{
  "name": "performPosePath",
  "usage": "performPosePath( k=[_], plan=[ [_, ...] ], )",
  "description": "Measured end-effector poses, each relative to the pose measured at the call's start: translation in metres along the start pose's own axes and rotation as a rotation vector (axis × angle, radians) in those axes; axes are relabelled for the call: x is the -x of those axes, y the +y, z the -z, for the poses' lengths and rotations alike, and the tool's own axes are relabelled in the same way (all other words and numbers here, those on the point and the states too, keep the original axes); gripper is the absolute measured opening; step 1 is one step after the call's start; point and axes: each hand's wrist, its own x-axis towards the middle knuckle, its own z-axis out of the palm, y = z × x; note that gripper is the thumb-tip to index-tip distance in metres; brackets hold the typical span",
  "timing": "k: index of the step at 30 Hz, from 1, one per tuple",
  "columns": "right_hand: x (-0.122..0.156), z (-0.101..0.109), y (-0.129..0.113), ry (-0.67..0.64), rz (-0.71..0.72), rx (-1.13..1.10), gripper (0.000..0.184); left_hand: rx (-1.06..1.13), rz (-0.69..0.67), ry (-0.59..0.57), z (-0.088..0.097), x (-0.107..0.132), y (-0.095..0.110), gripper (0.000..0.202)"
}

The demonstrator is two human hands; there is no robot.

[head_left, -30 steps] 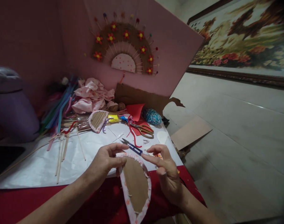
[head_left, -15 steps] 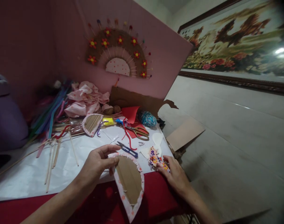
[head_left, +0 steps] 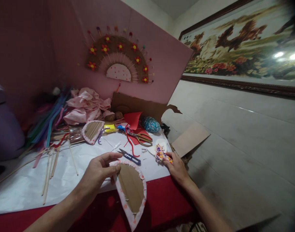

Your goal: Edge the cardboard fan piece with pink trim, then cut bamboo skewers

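My left hand pinches the upper left edge of a half-round cardboard piece between thumb and fingers. Pale pink dotted cloth is folded over its rim, and the bare brown corrugated side faces me. My right hand is closed around the handle of a small glue gun printed with purple and yellow flowers, at the right edge of the table. Dark blue thread snips lie just beyond the cardboard piece. White pieces rest behind the glue gun.
Gold-handled scissors, red paper, blue yarn and a second cloth-edged piece lie farther back. Wooden sticks and pipe cleaners are at left. A pink board with a decorated arch stands behind.
My right hand has closed on the glue gun and tilted it more upright, lifting it slightly. The left hand keeps hold of the cardboard piece. The view has shifted a little.
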Motion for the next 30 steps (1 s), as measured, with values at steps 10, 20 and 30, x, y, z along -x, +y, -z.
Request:
performPosePath(
  k=[10, 20, 30],
  plan=[
    [0.000, 0.013, -0.050, 0.155, 0.036, -0.026, 0.028, 0.030, -0.113, -0.007, 0.009, -0.008, -0.006, 0.037],
    [-0.052, -0.032, -0.164, -0.658, -0.191, -1.366, 0.076, 0.154, -0.318, 0.144, 0.028, -0.023, 0.004, 0.037],
    [-0.034, -0.054, -0.156, -0.418, -0.135, -1.375, 0.046, 0.115, -0.306, 0.312, 0.027, -0.029, 0.002, 0.033]
  ],
)
